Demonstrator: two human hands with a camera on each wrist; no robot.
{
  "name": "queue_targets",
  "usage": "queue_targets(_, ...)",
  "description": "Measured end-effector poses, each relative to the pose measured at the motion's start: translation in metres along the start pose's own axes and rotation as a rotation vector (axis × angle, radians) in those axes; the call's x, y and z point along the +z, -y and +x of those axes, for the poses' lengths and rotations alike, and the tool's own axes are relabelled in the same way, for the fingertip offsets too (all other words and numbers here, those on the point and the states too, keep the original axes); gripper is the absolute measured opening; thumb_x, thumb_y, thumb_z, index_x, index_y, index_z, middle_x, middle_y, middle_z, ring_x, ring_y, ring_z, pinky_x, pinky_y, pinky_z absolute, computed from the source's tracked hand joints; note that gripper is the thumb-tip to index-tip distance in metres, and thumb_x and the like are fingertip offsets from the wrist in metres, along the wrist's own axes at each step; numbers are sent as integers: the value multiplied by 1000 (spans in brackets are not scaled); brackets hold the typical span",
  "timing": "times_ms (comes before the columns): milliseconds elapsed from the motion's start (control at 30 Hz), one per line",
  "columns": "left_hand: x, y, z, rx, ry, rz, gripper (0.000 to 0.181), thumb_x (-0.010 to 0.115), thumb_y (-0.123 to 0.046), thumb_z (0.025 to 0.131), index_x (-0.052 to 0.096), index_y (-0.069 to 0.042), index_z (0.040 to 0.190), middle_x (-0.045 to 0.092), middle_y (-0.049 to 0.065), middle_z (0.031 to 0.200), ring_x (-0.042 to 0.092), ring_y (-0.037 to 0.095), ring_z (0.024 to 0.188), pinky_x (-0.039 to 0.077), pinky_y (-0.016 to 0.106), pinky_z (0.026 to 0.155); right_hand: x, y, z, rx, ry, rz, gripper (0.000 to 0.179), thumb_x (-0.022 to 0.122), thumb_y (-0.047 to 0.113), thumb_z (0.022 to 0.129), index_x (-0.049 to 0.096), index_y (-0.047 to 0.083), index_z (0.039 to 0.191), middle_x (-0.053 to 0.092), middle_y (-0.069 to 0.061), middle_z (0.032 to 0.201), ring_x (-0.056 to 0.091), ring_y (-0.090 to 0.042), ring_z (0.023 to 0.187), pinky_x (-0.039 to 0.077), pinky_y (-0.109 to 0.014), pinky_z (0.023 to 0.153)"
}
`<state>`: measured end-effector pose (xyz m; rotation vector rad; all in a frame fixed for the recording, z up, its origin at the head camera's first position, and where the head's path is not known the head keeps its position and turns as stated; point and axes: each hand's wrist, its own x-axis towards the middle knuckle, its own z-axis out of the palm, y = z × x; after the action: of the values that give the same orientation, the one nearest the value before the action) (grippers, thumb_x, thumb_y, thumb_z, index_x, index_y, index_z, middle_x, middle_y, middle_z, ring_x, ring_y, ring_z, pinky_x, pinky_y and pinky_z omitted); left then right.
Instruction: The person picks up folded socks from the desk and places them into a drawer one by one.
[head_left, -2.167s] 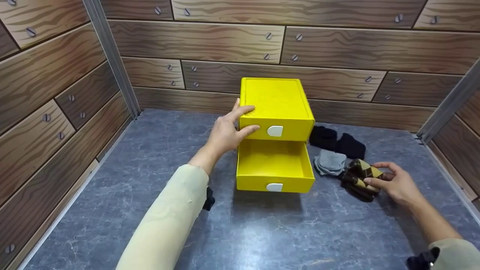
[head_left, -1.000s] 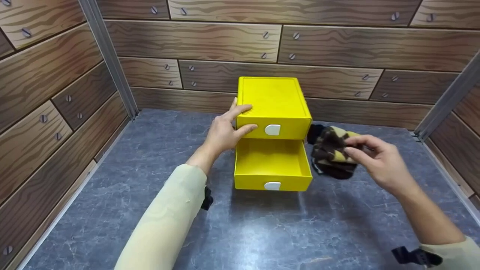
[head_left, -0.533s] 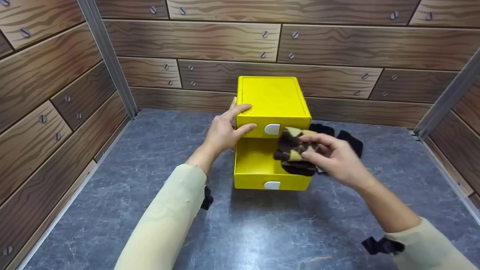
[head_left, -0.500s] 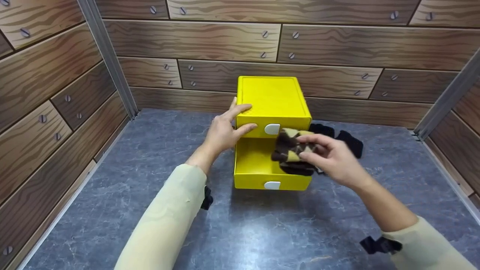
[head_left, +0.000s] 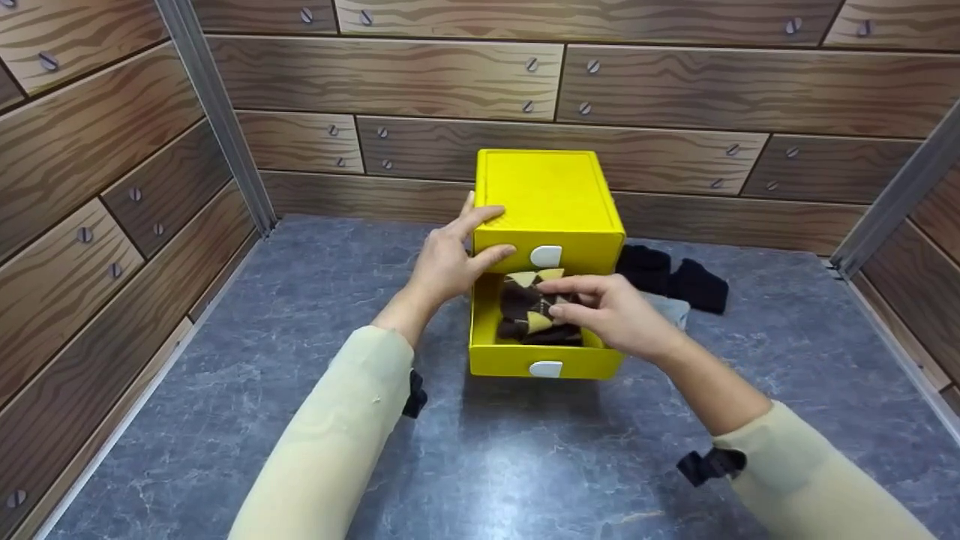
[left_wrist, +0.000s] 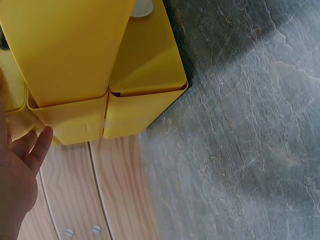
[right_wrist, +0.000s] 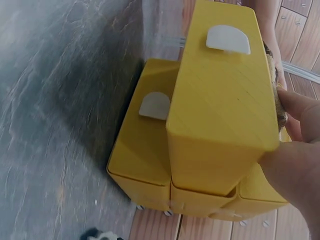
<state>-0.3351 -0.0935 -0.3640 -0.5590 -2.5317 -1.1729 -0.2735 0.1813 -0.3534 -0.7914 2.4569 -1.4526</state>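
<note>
My left hand (head_left: 446,262) rests against the upper left corner of a yellow drawer unit (head_left: 547,191), thumb on the front, a finger on the top. In the left wrist view its fingers touch the unit's yellow side wall (left_wrist: 75,120). Below the top drawer, a yellow drawer (head_left: 486,361) with a white handle (head_left: 546,368) is pulled out. My right hand (head_left: 611,311) pinches a folded bundle of brown and yellow argyle socks (head_left: 529,304) inside that drawer. In the right wrist view the drawer front (right_wrist: 225,95) hides most of the socks (right_wrist: 276,92).
Right of the unit lie two black folded sock bundles (head_left: 697,285). A grey bundle (head_left: 670,307) is partly behind my right hand. Another drawer front (right_wrist: 142,132) sits lower down, pushed in. Wood-patterned walls (head_left: 450,75) bound the grey marbled tabletop (head_left: 337,277).
My right hand has picked up the argyle socks from the tabletop at the right and carried them left, down into the pulled-out drawer. The left hand has stayed on the unit.
</note>
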Motion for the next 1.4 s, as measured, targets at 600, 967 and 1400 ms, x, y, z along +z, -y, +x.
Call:
queue_targets(600, 0, 0, 1, -11, 0, -1, 66, 75, -51, 97, 55, -32, 156, 24, 5, 174, 39, 28, 153, 37, 45, 121, 11, 2, 24, 119, 246, -140, 42, 70, 23, 105, 66, 19, 147, 65, -7, 143, 61, -20, 91, 50, -34, 81)
queue_targets(967, 0, -2, -1, -20, 4, -14, 66, 74, -53, 96, 55, -33, 156, 21, -2, 174, 46, 27, 149, 43, 42, 117, 18, 6, 30, 119, 259, -213, 42, 74, 25, 103, 69, 19, 144, 69, -4, 134, 60, -25, 102, 49, -38, 85)
queue_targets(1400, 0, -2, -1, -19, -1, -10, 66, 75, -51, 96, 55, -33, 156, 21, 2, 174, 46, 28, 149, 42, 43, 118, 23, 7, 30, 160, 208, -192, 43, 74, 26, 103, 69, 14, 144, 74, -5, 127, 65, -22, 102, 52, -36, 91)
